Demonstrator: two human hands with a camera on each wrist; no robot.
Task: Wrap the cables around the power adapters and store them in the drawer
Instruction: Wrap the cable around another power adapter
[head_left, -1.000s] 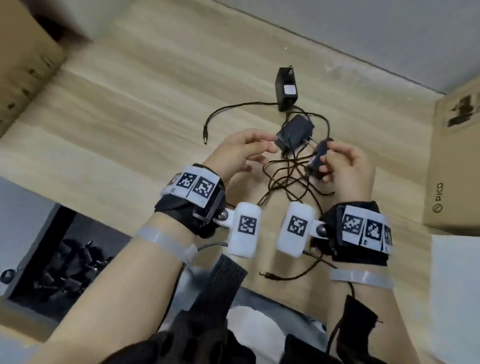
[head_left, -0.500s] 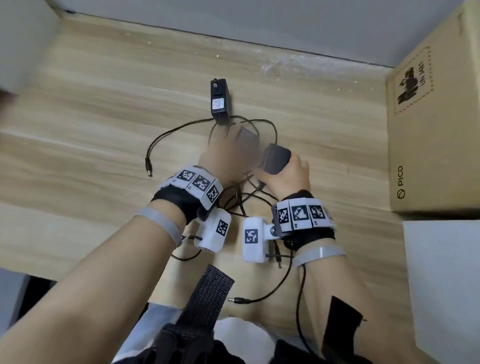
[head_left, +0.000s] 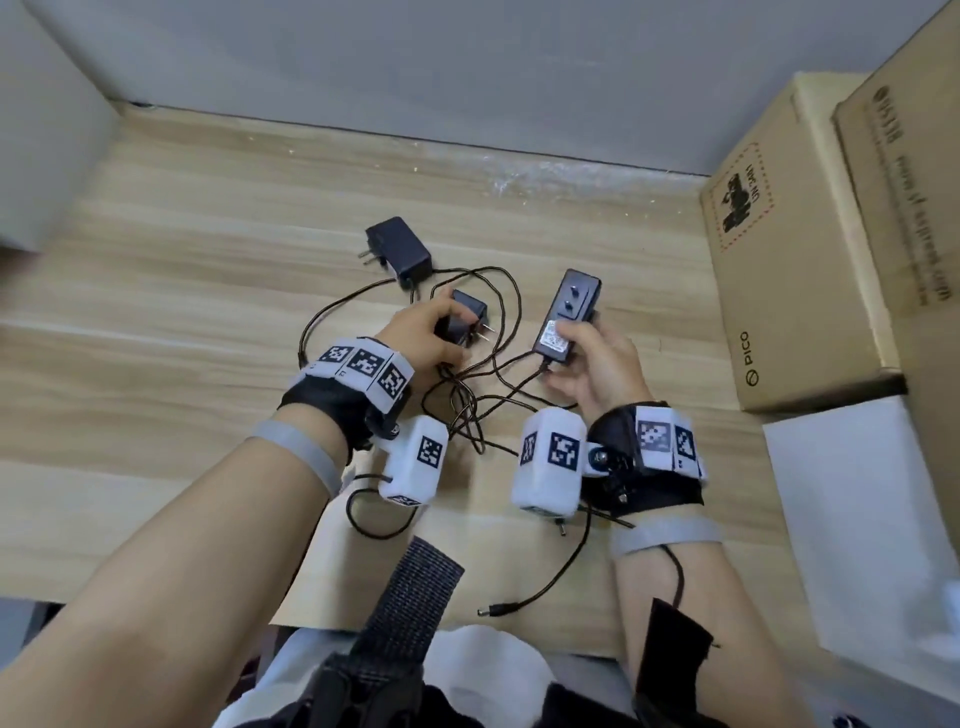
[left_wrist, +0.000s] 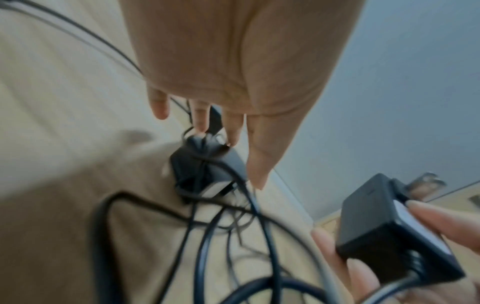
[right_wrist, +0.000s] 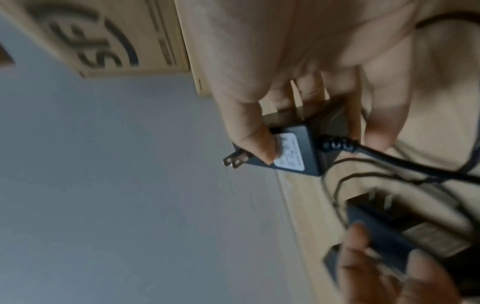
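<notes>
Power adapters, tangled cables (head_left: 467, 410): left hand (head_left: 421, 338) grips the small adapter (head_left: 464, 323), right hand (head_left: 597, 364) grips the long adapter (head_left: 569, 317) above the counter (head_left: 182, 312).

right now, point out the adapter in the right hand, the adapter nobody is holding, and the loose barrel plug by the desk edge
adapter in the right hand (head_left: 567, 318), head view, on its black face with two round marks
adapter nobody is holding (head_left: 399, 253), head view, top of its black body
loose barrel plug (head_left: 497, 609), head view, on the plug's sleeve
</notes>
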